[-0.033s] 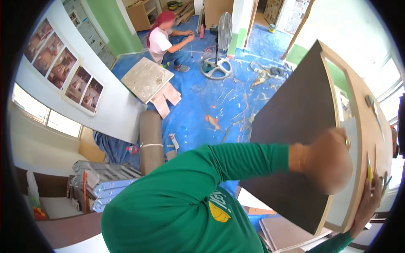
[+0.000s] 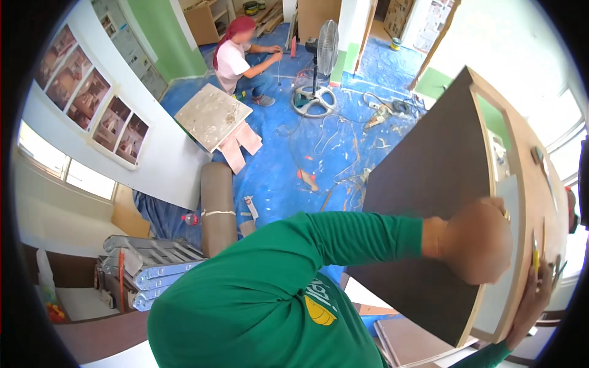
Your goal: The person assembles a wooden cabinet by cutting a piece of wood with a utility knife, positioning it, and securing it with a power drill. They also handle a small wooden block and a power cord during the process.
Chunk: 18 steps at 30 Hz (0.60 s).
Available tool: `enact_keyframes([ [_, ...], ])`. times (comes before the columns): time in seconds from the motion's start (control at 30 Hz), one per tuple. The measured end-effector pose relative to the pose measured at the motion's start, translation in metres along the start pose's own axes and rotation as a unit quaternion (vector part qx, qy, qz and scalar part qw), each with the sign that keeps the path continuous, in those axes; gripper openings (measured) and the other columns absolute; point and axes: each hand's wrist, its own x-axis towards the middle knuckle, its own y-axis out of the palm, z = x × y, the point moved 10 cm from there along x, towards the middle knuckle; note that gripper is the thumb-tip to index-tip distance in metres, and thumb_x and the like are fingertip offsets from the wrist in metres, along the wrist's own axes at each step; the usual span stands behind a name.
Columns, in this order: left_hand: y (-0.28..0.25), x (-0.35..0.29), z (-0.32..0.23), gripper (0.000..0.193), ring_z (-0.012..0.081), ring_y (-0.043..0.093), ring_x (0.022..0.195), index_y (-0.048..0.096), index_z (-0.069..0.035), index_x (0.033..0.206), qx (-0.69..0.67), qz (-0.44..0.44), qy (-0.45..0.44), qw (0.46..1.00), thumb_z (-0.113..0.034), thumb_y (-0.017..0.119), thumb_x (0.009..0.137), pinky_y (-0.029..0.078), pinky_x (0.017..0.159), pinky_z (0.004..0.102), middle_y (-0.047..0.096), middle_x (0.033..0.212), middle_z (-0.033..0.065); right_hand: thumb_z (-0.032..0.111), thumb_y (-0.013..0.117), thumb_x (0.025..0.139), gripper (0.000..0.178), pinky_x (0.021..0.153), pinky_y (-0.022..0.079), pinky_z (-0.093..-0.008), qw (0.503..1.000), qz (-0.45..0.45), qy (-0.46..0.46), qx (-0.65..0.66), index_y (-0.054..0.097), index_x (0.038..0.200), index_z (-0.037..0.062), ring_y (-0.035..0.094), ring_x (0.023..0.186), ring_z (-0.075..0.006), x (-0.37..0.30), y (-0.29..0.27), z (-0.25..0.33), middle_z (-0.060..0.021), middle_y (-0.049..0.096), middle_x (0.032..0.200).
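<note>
Dark board panel (image 2: pixel 429 184) held upright at the right.
The left hand (image 2: pixel 478 242) gripped its edge, the right hand (image 2: pixel 534 300) lay flat-fingered behind; fan (image 2: pixel 319 67), folded ladder (image 2: pixel 147 270) and a crouching person (image 2: pixel 239 58) stood beyond.

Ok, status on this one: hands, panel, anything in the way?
Left hand gripping the dark panel at its edge. Right hand flat against the box side, pencil in fingers. Nothing blocking the panel.
</note>
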Motion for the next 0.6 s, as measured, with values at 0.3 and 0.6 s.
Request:
enact_keyframes([
  [0.3, -0.036, 0.049, 0.137, 0.057, 0.0362, 0.063, 0.06, 0.069, -0.005, 0.064, 0.111, 0.116, -0.013, 0.987, -0.057, 0.067, 0.087, 0.05, 0.063, 0.0494, 0.061, 0.057, 0.0171, 0.016, 0.055, 0.11, 0.032, 0.104, 0.046, -0.0396, 0.995, 0.024, -0.037, -0.084, 0.064, 0.132, -0.0047, 0.062, 0.118, -0.0303, 0.005, 0.0, 0.001, -0.0175, 0.067, 0.124],
  [0.6, -0.022, 0.028, 0.192, 0.052, 0.0354, 0.058, 0.048, 0.064, -0.011, 0.044, 0.054, 0.075, -0.025, 0.995, -0.046, 0.067, 0.081, 0.05, 0.06, 0.0473, 0.054, 0.046, 0.0125, 0.02, 0.064, 0.105, 0.045, 0.088, 0.048, -0.0376, 0.975, 0.094, -0.064, -0.193, 0.059, 0.146, 0.0007, 0.056, 0.095, -0.0232, 0.071, -0.013, 0.056, -0.0116, 0.06, 0.108],
])
